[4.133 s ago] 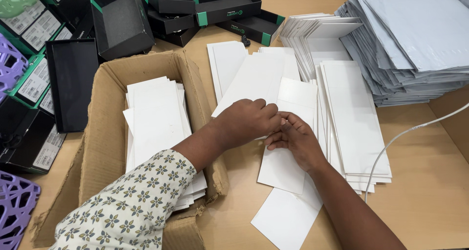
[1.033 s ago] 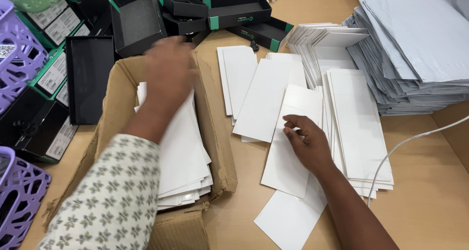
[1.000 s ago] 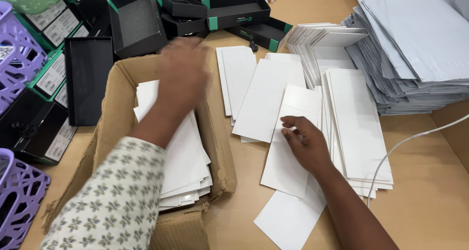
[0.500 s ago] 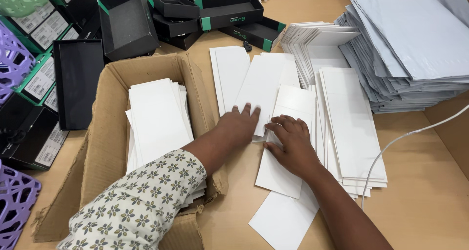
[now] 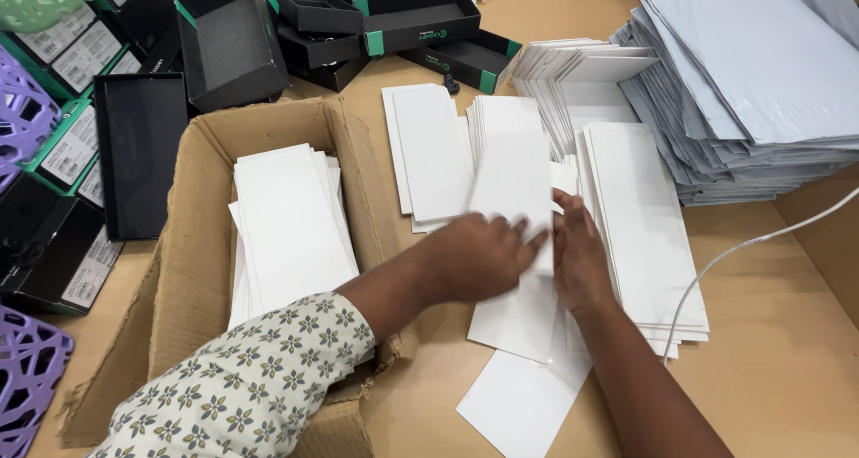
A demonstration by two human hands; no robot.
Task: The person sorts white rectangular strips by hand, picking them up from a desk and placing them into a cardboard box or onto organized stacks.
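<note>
Head view is showing a wooden tabletop [image 5: 787,351] carrying a grey stack of mailer bags [image 5: 752,82] at far right, a torn cardboard box [image 5: 192,270] of white cards at left, and black boxes with green edges [image 5: 420,15] along the far side. Between them, the left hand [image 5: 479,257] and right hand [image 5: 577,252] are pinching a white card stack [image 5: 512,167] from both sides, each grip pressed against its near end. Its long axis is running away from the person.
</note>
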